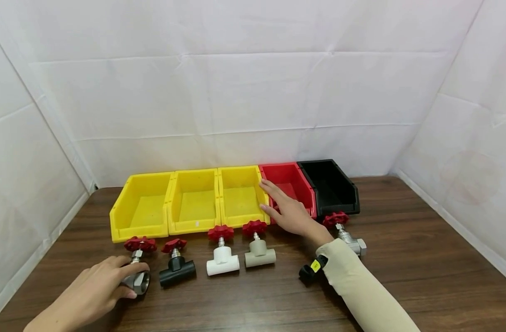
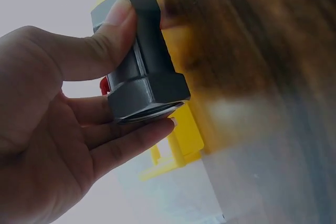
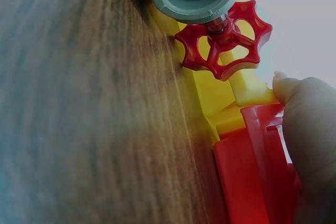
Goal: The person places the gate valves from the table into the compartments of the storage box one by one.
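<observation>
At the front left, my left hand (image 1: 99, 288) holds a silver metal valve (image 1: 141, 281) with a red handwheel (image 1: 140, 244). In the left wrist view the thumb presses on one side of its hexagonal body (image 2: 147, 56), with the other fingers behind and below. My right hand (image 1: 292, 213) reaches over the border of the third yellow bin (image 1: 240, 219) and the red bin (image 1: 312, 210), fingers extended. Its thumb (image 3: 294, 90) lies at the yellow bin's front edge in the right wrist view; whether it touches cannot be told. Part of the red bin is hidden behind this hand.
Two more yellow bins (image 1: 116, 230) (image 1: 194, 227) and a black bin (image 1: 352, 207) complete the row. Before them stand a black valve (image 1: 177, 272), a white valve (image 1: 223, 263), a grey valve (image 1: 259, 256) and, partly behind the sleeve, another metal valve (image 1: 354, 244). White sheeting (image 1: 244, 92) surrounds the table.
</observation>
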A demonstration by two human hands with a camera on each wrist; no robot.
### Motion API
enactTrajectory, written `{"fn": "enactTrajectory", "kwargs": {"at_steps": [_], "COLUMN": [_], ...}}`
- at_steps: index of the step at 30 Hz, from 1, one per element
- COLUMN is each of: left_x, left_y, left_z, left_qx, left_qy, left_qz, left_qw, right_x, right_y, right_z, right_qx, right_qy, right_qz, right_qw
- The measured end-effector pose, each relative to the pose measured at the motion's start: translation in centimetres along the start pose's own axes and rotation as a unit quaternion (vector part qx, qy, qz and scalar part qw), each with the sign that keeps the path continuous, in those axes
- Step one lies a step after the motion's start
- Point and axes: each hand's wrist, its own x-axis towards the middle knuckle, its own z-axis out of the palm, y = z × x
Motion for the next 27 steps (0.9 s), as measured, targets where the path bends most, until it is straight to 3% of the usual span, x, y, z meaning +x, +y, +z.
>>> {"fn": "enactTrajectory", "kwargs": {"at_steps": [7,18,27], "left_x": [0.4,1.5,1.9], "left_y": [0.2,0.4,-0.1], "left_z": [-1.1,-2.4,-2.6], "left_qx": [-0.004,-0.003,0.011], "left_qy": [0.042,0.054,0.062], "left_qz": [0.013,0.003,0.002], "left_qw": [0.9990,0.9985,0.9980], "right_x": [-0.2,-0.2,0.0], "right_y": [0.0,0.0,-0.1], "right_z": [-0.2,-0.2,0.2], "right_qx": [0.000,-0.004,-0.006], "right_qy": [-0.001,0.006,0.013], "right_qz": [0.006,-0.002,-0.008], "right_qw": [1.000,1.000,1.000]}}
